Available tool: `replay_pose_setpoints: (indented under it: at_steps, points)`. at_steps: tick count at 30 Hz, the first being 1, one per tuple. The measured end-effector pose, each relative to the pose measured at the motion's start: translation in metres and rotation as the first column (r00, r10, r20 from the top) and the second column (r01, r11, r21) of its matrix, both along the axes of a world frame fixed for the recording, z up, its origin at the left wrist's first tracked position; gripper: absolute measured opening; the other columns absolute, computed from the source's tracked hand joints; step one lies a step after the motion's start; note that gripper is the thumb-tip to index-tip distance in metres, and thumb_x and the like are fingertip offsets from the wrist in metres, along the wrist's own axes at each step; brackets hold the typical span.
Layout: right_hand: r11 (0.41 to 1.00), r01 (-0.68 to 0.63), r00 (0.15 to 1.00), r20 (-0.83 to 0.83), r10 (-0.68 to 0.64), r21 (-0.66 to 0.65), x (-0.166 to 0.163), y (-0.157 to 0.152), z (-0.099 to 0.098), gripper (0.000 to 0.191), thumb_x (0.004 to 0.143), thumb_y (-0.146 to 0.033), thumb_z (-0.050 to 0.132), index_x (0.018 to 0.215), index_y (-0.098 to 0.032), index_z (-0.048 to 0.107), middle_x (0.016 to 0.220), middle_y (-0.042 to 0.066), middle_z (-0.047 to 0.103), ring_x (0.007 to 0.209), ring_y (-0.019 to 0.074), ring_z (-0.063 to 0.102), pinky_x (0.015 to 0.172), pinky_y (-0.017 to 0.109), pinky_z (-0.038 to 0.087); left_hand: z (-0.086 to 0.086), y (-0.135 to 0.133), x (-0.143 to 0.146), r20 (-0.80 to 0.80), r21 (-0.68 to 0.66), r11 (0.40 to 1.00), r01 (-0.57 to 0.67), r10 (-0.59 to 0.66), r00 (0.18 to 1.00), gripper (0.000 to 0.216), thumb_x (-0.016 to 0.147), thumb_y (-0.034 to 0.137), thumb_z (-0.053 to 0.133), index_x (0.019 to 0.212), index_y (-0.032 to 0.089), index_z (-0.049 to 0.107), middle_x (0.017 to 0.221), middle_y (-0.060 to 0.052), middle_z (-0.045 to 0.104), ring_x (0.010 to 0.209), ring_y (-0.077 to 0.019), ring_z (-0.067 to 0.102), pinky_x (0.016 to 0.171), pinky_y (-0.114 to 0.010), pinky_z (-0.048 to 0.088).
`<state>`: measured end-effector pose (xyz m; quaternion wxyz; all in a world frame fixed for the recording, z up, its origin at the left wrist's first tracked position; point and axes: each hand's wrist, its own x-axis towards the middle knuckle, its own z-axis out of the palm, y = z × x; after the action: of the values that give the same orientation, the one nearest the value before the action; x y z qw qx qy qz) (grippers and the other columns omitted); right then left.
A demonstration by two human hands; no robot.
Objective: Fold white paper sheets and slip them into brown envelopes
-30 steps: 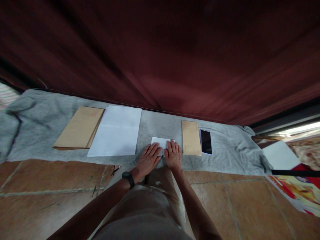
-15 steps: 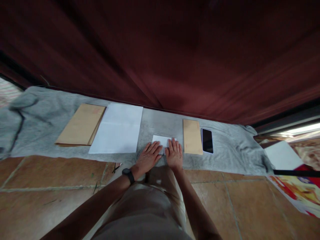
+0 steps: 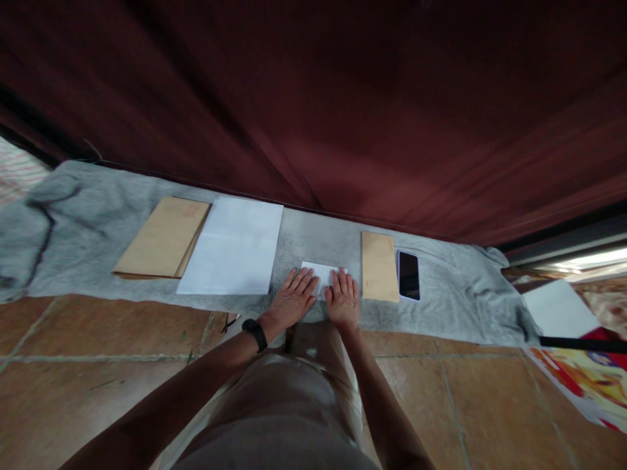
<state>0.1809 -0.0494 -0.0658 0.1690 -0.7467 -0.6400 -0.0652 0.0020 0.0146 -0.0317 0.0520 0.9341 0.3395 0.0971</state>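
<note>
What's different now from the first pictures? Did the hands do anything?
Very little! The left hand seems to have slid slightly forward on the small white paper. Nothing was picked up or let go. The whole view shifted a bit. The right hand still lies on the small white paper; the larger brown paper, white sheets, smaller brown paper and phone stayed put.

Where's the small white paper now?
Head view: the small white paper lies mid-frame on the grey cloth, partly under the left hand and right hand, between the large white sheet, left, and narrow brown envelope, right.
</note>
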Motion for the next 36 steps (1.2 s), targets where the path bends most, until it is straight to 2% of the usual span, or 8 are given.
replay_pose_setpoints:
  at_steps: [6, 12, 20, 22, 25, 29, 32, 36]
  points:
    - [1.000, -0.016, 1.000, 0.002, 0.016, -0.010, 0.000, -0.001, 0.001, 0.054, 0.105, -0.039, 0.038, 0.153, -0.016, 0.042, 0.157, 0.015, 0.043, 0.146, 0.0301, 0.035, 0.118, 0.049, 0.026, 0.005, 0.014, 0.008, 0.001, 0.011, 0.998, 0.061, -0.061, 0.998, 0.054, 0.097, 0.043, 0.052, 0.143, 0.013, 0.054, 0.155, -0.018, 0.046, 0.150, -0.0320, 0.033, 0.126, -0.055, 0.017]
    - [1.000, -0.026, 1.000, -0.005, 0.026, -0.004, 0.001, -0.001, 0.002, 0.053, 0.104, -0.038, 0.040, 0.152, -0.016, 0.043, 0.156, 0.015, 0.044, 0.146, 0.0298, 0.035, 0.118, 0.049, 0.027, 0.008, 0.019, 0.016, -0.059, 0.044, 0.994, 0.097, -0.094, 0.994, 0.051, 0.100, 0.036, 0.045, 0.143, 0.009, 0.053, 0.153, -0.020, 0.048, 0.148, -0.0302, 0.036, 0.125, -0.054, 0.018]
    - [1.000, -0.017, 0.999, -0.029, 0.017, -0.016, 0.000, -0.001, 0.003, 0.053, 0.104, -0.038, 0.040, 0.152, -0.016, 0.043, 0.157, 0.015, 0.043, 0.146, 0.0307, 0.035, 0.118, 0.050, 0.027, 0.013, 0.026, 0.017, -0.087, 0.052, 0.989, 0.137, -0.132, 0.987, 0.053, 0.099, 0.040, 0.048, 0.142, 0.009, 0.054, 0.152, -0.021, 0.049, 0.146, -0.0320, 0.038, 0.125, -0.053, 0.017]
    - [1.000, -0.011, 0.999, -0.030, 0.011, -0.019, -0.001, -0.001, 0.004, 0.053, 0.104, -0.037, 0.041, 0.152, -0.016, 0.043, 0.157, 0.015, 0.044, 0.146, 0.0307, 0.035, 0.118, 0.050, 0.027, 0.011, 0.029, 0.016, -0.065, 0.017, 0.994, 0.110, -0.109, 0.992, 0.053, 0.099, 0.041, 0.049, 0.143, 0.014, 0.054, 0.153, -0.019, 0.047, 0.147, -0.0336, 0.037, 0.124, -0.057, 0.016]
    - [1.000, -0.009, 1.000, -0.029, 0.009, -0.010, -0.001, -0.001, 0.004, 0.052, 0.104, -0.036, 0.041, 0.152, -0.016, 0.043, 0.156, 0.015, 0.045, 0.146, 0.0298, 0.036, 0.118, 0.050, 0.027, 0.007, 0.035, 0.014, -0.041, -0.036, 0.999, 0.005, -0.006, 0.999, 0.050, 0.100, 0.039, 0.045, 0.146, 0.020, 0.051, 0.157, -0.015, 0.044, 0.147, -0.0341, 0.036, 0.121, -0.061, 0.019]
    - [1.000, -0.014, 0.999, -0.034, 0.014, 0.009, 0.000, 0.000, 0.003, 0.051, 0.104, -0.036, 0.041, 0.151, -0.017, 0.044, 0.156, 0.015, 0.045, 0.145, 0.0293, 0.037, 0.118, 0.049, 0.027, 0.004, 0.040, 0.011, -0.028, -0.083, 0.994, -0.076, 0.074, 0.997, 0.049, 0.102, 0.031, 0.039, 0.148, 0.020, 0.047, 0.158, -0.012, 0.043, 0.147, -0.0286, 0.036, 0.121, -0.052, 0.023]
    - [1.000, -0.014, 0.999, -0.036, 0.014, 0.003, 0.000, 0.000, 0.002, 0.053, 0.103, -0.037, 0.042, 0.152, -0.016, 0.044, 0.157, 0.014, 0.044, 0.145, 0.0302, 0.036, 0.118, 0.049, 0.028, 0.009, 0.042, 0.011, -0.012, -0.108, 0.985, -0.131, 0.131, 0.991, 0.048, 0.101, 0.024, 0.037, 0.147, 0.015, 0.047, 0.153, -0.014, 0.049, 0.143, -0.0281, 0.041, 0.118, -0.047, 0.030]
    - [1.000, -0.007, 0.999, -0.041, 0.007, -0.006, 0.001, 0.000, 0.004, 0.052, 0.103, -0.036, 0.043, 0.151, -0.017, 0.044, 0.158, 0.013, 0.043, 0.145, 0.0306, 0.037, 0.118, 0.049, 0.028, 0.021, 0.049, 0.014, -0.015, -0.148, 0.969, -0.199, 0.199, 0.980, 0.044, 0.098, 0.019, 0.041, 0.140, 0.013, 0.053, 0.136, -0.015, 0.060, 0.127, -0.0298, 0.053, 0.109, -0.045, 0.040]
